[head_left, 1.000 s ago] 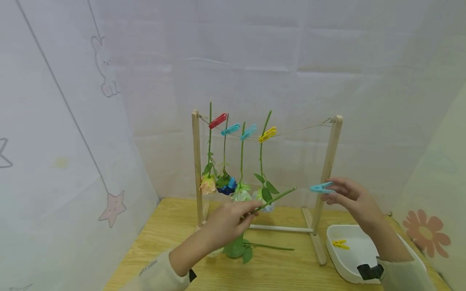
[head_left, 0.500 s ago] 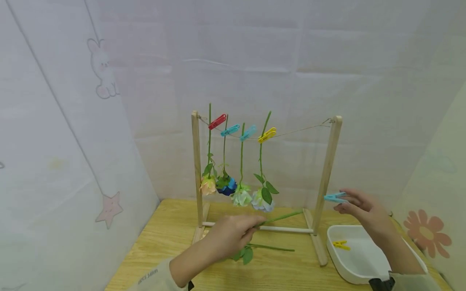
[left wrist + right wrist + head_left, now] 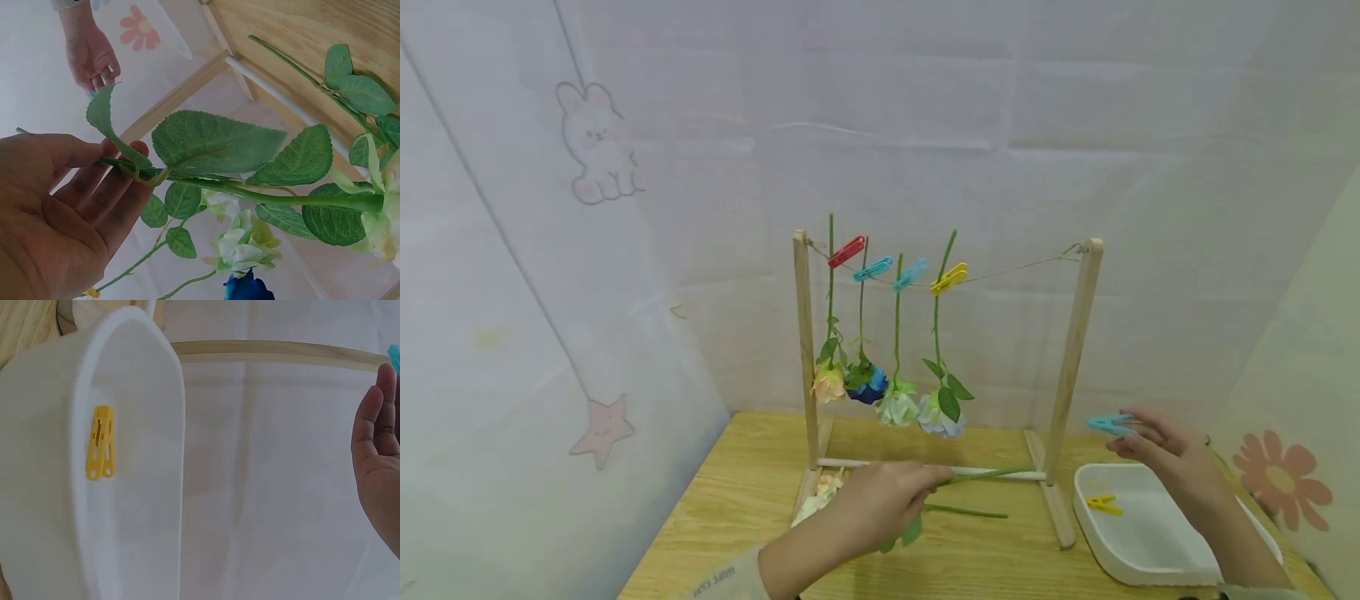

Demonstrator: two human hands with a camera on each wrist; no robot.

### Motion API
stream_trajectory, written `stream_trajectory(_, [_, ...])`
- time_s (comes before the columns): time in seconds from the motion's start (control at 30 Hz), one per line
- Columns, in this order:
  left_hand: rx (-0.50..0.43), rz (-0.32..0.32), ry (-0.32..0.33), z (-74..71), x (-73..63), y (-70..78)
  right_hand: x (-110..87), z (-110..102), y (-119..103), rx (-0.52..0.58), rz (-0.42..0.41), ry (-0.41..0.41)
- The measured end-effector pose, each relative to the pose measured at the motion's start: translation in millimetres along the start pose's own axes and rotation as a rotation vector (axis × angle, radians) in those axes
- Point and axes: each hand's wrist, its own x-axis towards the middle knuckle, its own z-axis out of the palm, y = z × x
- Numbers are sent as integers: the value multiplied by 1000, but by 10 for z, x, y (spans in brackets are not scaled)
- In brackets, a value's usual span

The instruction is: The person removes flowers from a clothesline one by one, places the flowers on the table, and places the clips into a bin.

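Observation:
My left hand (image 3: 887,500) pinches the green stem of an artificial flower (image 3: 281,199) between thumb and fingers, low in front of the wooden rack. Its leaves and part of a pale bloom show in the left wrist view. To the right of the rack, my right hand (image 3: 1176,458) holds a light blue clothespin (image 3: 1108,425) at its fingertips. Several flowers hang head down from the rack's string, clipped by a red clothespin (image 3: 847,252), two blue clothespins and a yellow clothespin (image 3: 949,278). Another flower's stem (image 3: 970,511) lies on the table, partly hidden behind my left hand.
A white tray (image 3: 1138,567) with a yellow clothespin (image 3: 1103,505) in it stands at the table's right, below my right hand. The rack's right post (image 3: 1075,358) stands between my hands. White cloth hangs behind and at the sides.
My left hand has lowered with the flower, its stem tip dropping to the rack's bottom bar. My right hand has moved right and down with the blue clothespin, away from the post.

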Motion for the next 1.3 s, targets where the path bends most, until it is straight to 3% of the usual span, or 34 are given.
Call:
stream_trajectory(0.17, [55,14,-18,82,-31,30,-69,-30,54,-22,25,37])
stream_trajectory(0.43, [162,25,25,247,-62,93,-193,-113,140,-10,40,42])
stream_trajectory(0.57, [206,50,46,321,-68,110,-227,-140,179,44,7,28])
stream_trajectory(0.77, [276,44,23,418,-83,118,-264,-191,238,111,-40,3])
stream_trajectory(1.03, [489,105,6,533,-132,210,-333,-260,315,179,-64,-14])
stream_trajectory(1.17, [605,144,44,631,-154,264,-351,-278,317,196,-53,-19])
stream_trajectory(1.3, [652,166,106,753,-161,288,-374,-295,325,225,-57,-27])
